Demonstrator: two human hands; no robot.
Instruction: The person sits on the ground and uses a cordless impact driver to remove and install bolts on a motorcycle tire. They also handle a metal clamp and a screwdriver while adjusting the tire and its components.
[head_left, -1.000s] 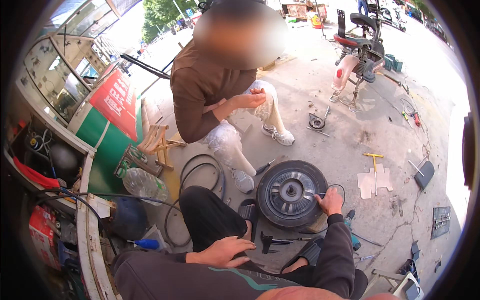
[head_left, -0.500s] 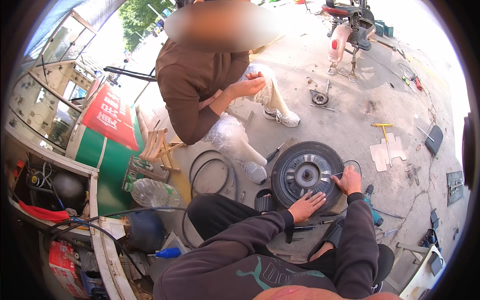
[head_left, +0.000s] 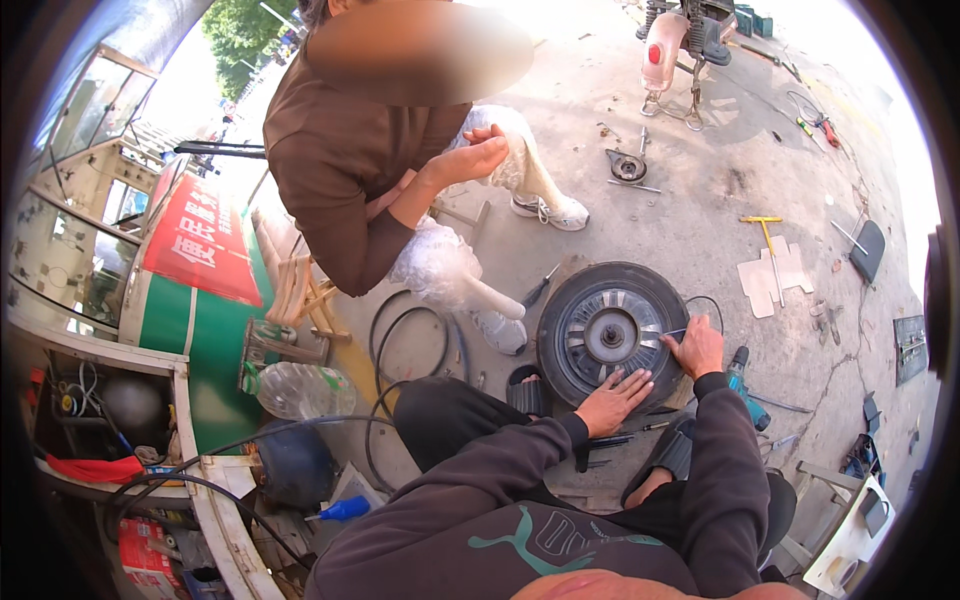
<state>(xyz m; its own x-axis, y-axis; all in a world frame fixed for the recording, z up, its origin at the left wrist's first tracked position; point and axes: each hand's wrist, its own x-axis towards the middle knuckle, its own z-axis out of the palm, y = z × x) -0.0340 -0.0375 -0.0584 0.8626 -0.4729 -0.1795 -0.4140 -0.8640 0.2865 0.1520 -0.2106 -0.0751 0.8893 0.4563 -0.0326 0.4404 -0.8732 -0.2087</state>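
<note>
The black tyred wheel point(head_left: 573, 298) lies flat in front of me, its ribbed metal hub and axle point(head_left: 611, 336) facing up. My left hand point(head_left: 615, 398) rests open on the tyre's near side, fingers spread. My right hand point(head_left: 697, 347) is closed round a thin silver tool point(head_left: 671, 335) at the wheel's right edge, beside a looping black cable point(head_left: 706, 300). A teal power drill point(head_left: 738, 385) lies just right of the wheel.
A person point(head_left: 335, 190) in brown sits facing me. Around lie a yellow T-wrench point(head_left: 763, 221), cardboard point(head_left: 758, 280), black hose point(head_left: 443, 333), metal parts point(head_left: 628, 167) and a plastic jug point(head_left: 298, 392). A scooter point(head_left: 662, 55) stands behind; a cart point(head_left: 185, 420) borders the left.
My left hand has moved forward from near my lap onto the tyre. The view has shifted, and the wheel appears farther up and right than a second ago. My right hand stays at its edge.
</note>
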